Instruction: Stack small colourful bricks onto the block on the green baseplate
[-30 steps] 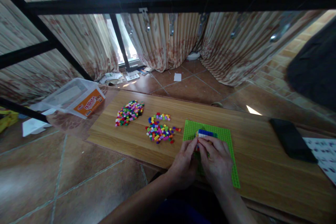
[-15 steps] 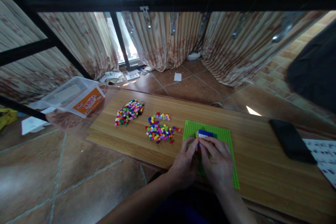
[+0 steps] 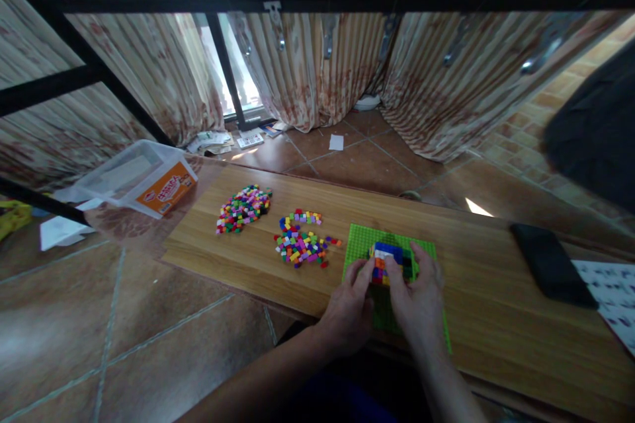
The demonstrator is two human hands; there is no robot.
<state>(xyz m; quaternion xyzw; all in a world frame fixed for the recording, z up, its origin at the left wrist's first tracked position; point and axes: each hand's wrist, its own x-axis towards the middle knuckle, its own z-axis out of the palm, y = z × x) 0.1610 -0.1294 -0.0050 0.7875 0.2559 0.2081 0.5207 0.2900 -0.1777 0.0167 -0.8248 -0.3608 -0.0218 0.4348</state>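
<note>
A person's left hand [image 3: 350, 307] and right hand [image 3: 421, 297] close from either side on a small stack of multicoloured plastic bricks [image 3: 388, 259], which stands on a flat green studded baseplate [image 3: 360, 241] at the near edge of a pale wooden tabletop [image 3: 476, 291]. Both hands' fingertips appear to pinch the stack, though blur hides the exact contact. A loose heap of small coloured bricks [image 3: 302, 246] lies just left of the plate.

Found on the wooden bench [image 3: 238, 261] a green baseplate [image 3: 360, 241], a far brick pile [image 3: 243, 208], a nearer brick pile [image 3: 301, 246], a black phone [image 3: 550, 264], a printed sheet [image 3: 612, 294].
</note>
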